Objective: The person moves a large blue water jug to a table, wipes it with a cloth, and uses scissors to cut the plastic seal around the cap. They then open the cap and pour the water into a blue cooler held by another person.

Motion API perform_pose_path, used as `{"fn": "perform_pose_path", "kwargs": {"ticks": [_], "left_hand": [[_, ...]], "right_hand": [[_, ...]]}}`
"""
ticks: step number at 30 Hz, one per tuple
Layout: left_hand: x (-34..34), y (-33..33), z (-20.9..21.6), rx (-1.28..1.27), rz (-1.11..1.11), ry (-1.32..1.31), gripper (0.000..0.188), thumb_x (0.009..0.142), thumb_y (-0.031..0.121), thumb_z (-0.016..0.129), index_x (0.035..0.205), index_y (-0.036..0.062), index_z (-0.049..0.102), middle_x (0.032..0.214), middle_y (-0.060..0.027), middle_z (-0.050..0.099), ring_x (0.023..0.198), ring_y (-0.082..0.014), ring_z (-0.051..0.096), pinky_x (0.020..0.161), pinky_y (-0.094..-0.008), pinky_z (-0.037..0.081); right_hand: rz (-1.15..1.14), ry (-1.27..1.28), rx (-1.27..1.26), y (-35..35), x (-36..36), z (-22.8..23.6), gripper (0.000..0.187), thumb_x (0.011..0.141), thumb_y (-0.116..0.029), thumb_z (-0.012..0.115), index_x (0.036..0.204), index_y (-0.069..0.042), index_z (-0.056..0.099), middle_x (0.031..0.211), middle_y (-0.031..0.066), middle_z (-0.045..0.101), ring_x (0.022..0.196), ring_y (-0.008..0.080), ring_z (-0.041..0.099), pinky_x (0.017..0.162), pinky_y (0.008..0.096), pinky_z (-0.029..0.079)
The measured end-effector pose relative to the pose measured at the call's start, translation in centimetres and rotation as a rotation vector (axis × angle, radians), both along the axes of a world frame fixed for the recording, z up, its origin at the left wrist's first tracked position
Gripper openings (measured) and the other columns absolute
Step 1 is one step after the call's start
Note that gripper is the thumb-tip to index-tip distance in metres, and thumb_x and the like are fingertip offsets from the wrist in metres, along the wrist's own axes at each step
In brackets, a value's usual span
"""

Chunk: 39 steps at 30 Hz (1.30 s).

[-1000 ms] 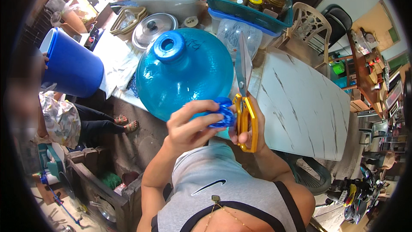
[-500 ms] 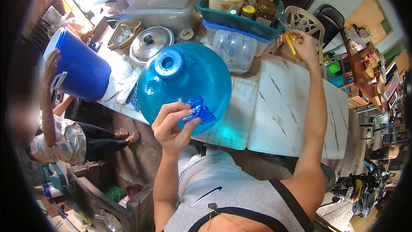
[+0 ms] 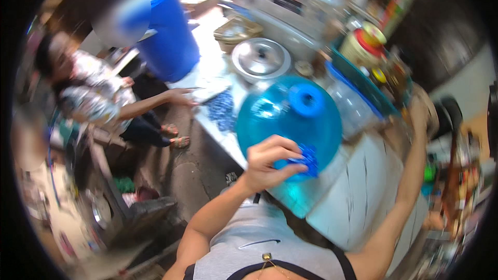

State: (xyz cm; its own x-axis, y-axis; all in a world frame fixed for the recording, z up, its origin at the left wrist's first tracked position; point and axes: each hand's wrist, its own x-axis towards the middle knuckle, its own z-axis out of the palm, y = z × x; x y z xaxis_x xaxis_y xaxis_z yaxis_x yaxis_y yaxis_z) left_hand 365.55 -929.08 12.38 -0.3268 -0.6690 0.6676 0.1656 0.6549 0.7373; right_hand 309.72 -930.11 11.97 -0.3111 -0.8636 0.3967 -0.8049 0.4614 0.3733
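Note:
A crumpled, shiny blue piece of plastic is pinched between the thumb and fingers of my left hand. Just behind it stands a large translucent blue water jug, its round neck facing up toward me. My right arm reaches far out to the right, and my right hand is beside the near right end of the green basket. Motion smears the fingers of that hand, so what it holds does not show.
Left of the jug are a lidded metal pot, a blue patterned cloth and a tall blue drum. A co-worker's hand extends over the table's left edge. Clear plastic boxes stand behind; a marble-patterned tabletop lies right.
The view has swung left, shifting the scene rightward. The co-worker's hand has left the drum and reaches toward the table. My left hand keeps the blue plastic; the yellow-handled tool in my right is no longer discernible.

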Motion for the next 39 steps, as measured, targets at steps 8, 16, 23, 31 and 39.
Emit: {"fn": "perform_pose_path", "kwargs": {"ticks": [8,16,23,31,39], "left_hand": [[-0.3,0.6,-0.7,0.107,-0.136,0.143,0.015,0.071,0.007,0.076,0.076,0.0007,0.063,0.088,-0.0080,0.063,0.074,-0.0162,0.061,0.064,-0.0260,0.049],[2.0,0.5,-0.4,0.418,-0.260,0.259,0.013,0.075,0.007,0.074,0.079,0.0002,0.063,0.094,-0.0066,0.061,0.076,-0.0093,0.058,0.062,-0.0209,0.048],[13.3,-2.1,-3.1,0.545,-0.171,0.297,0.014,0.075,0.003,0.073,0.087,-0.0015,0.066,0.095,-0.0092,0.061,0.086,-0.0127,0.058,0.071,-0.0247,0.049],[27.1,-4.9,-7.3,0.606,-0.002,0.285,0.016,0.077,0.003,0.071,0.090,-0.0017,0.065,0.095,-0.0061,0.059,0.081,-0.0102,0.058,0.071,-0.0215,0.050],[35.7,-4.8,-6.1,0.385,0.315,-0.049,0.021,0.068,0.002,0.076,0.088,0.0001,0.069,0.102,-0.0099,0.058,0.092,-0.0165,0.061,0.073,-0.0256,0.053]], "right_hand": [[-0.340,-0.218,0.184,-2.1,-0.5,-0.2,0.027,0.087,-0.017,0.048,0.105,-0.002,0.060,0.107,0.0199,0.060,0.098,0.0346,0.058,0.082,0.0426,0.046],[-0.108,-0.380,0.129,-1.5,3.7,2.2,0.026,0.076,-0.011,0.067,0.099,0.000,0.059,0.101,0.0169,0.061,0.091,0.0297,0.061,0.078,0.0375,0.048],[0.564,-0.981,-0.632,8.7,23.3,11.2,0.039,0.088,-0.020,0.059,0.122,-0.002,0.053,0.114,0.0128,0.055,0.106,0.0203,0.052,0.092,0.0296,0.039],[1.677,-1.379,0.244,5.2,51.4,10.1,0.031,0.077,-0.016,0.070,0.095,0.005,0.058,0.081,0.0219,0.061,0.069,0.0253,0.062,0.063,0.0336,0.049],[0.858,-2.189,0.626,-3.9,70.2,-2.5,0.065,0.077,0.003,0.067,0.134,0.001,0.036,0.100,0.0132,0.061,0.080,0.0121,0.058,0.074,0.0259,0.048]]}}
